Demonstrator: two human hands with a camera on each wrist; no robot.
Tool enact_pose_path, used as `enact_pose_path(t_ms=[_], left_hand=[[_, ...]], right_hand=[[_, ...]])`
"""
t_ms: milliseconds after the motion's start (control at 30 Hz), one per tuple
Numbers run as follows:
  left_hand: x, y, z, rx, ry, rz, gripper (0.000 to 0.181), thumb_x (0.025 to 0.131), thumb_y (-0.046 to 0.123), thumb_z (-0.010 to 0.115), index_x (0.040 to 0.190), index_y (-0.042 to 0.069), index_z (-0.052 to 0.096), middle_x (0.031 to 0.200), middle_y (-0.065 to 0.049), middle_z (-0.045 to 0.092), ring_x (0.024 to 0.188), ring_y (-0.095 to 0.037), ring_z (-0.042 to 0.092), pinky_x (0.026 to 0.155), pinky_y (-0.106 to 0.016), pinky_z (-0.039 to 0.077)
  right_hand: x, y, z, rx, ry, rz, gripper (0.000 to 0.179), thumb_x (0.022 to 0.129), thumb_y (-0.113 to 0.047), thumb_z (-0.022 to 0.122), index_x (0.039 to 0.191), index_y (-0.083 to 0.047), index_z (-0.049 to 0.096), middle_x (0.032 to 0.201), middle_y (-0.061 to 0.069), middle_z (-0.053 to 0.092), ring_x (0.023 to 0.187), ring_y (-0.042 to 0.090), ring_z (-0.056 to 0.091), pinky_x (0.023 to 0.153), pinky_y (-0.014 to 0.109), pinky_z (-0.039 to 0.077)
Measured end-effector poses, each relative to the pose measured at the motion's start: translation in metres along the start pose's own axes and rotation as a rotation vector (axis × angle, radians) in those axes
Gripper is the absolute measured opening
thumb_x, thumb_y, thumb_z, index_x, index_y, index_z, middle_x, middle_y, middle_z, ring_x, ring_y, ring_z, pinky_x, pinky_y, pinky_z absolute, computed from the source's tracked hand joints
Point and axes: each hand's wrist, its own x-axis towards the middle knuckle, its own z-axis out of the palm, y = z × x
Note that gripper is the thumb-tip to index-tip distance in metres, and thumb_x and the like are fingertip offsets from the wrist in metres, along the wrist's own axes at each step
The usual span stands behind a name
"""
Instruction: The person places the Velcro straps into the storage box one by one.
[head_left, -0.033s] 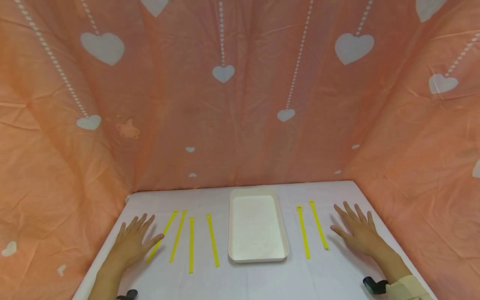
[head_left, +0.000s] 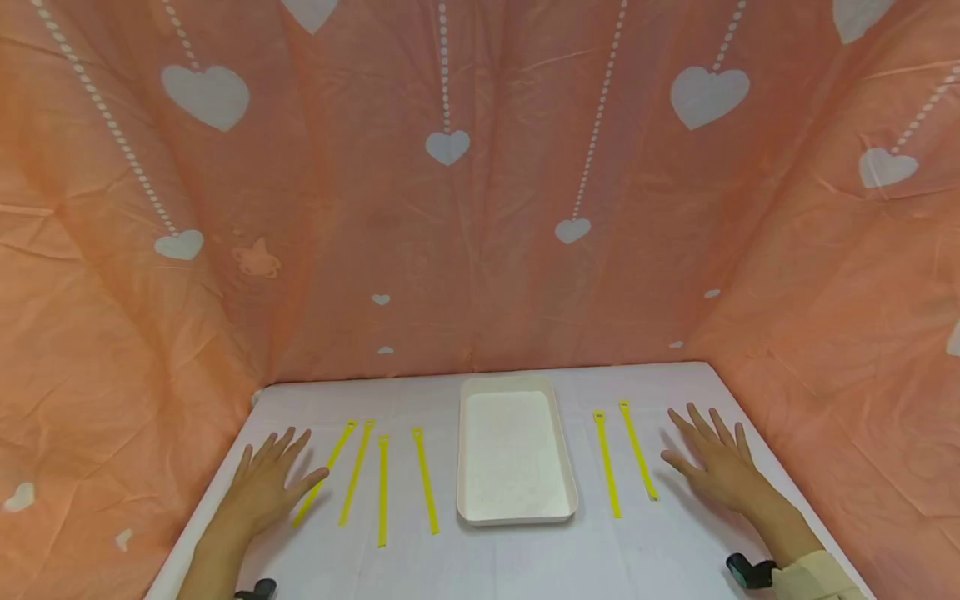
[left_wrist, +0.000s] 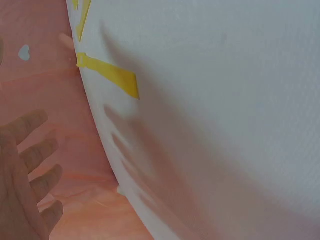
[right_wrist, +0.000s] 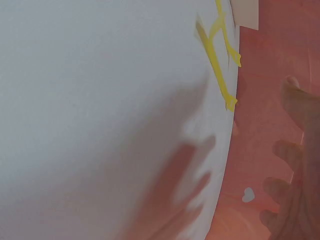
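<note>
Nothing had moved, as far as I could notice, since the moment before. On the white surface [head_left: 540,567] lay a pale tray [head_left: 517,454], with four yellow strips [head_left: 383,492] at its left and two yellow strips [head_left: 608,465] at its right. Farther left of the tray, the left hand [head_left: 266,492] hovered; farther right of it, the right hand [head_left: 716,471]. Both had their fingers straight and spread.
</note>
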Motion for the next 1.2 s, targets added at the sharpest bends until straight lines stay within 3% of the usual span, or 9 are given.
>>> enact_pose_path(t_ms=[367,700,1200], left_hand=[[-0.001,0.002,0.007,0.011,0.016,0.023,0.085,0.102,0.061,0.064,0.160,0.002,0.047,0.165,-0.033,0.037,0.152,-0.060,0.028,0.123,-0.077,0.012],[0.001,0.024,0.010,-0.016,0.014,0.036,0.083,0.103,0.061,0.062,0.161,0.003,0.047,0.166,-0.031,0.037,0.154,-0.058,0.026,0.124,-0.076,0.012],[0.012,0.048,0.027,-0.004,0.025,0.088,0.084,0.102,0.062,0.063,0.162,0.007,0.046,0.167,-0.026,0.039,0.156,-0.054,0.028,0.125,-0.075,0.013]], right_hand=[[0.005,-0.001,0.004,-0.011,-0.004,-0.015,0.078,0.105,-0.052,0.064,0.165,-0.009,0.039,0.170,0.034,0.025,0.158,0.060,0.010,0.124,0.074,-0.014],[0.012,-0.004,0.010,0.009,-0.036,-0.022,0.080,0.104,-0.053,0.066,0.165,-0.009,0.039,0.170,0.034,0.025,0.157,0.061,0.010,0.124,0.076,-0.009],[0.029,-0.007,0.018,0.004,-0.048,-0.039,0.082,0.102,-0.054,0.068,0.164,-0.008,0.040,0.168,0.036,0.026,0.155,0.062,0.015,0.122,0.081,0.001]])
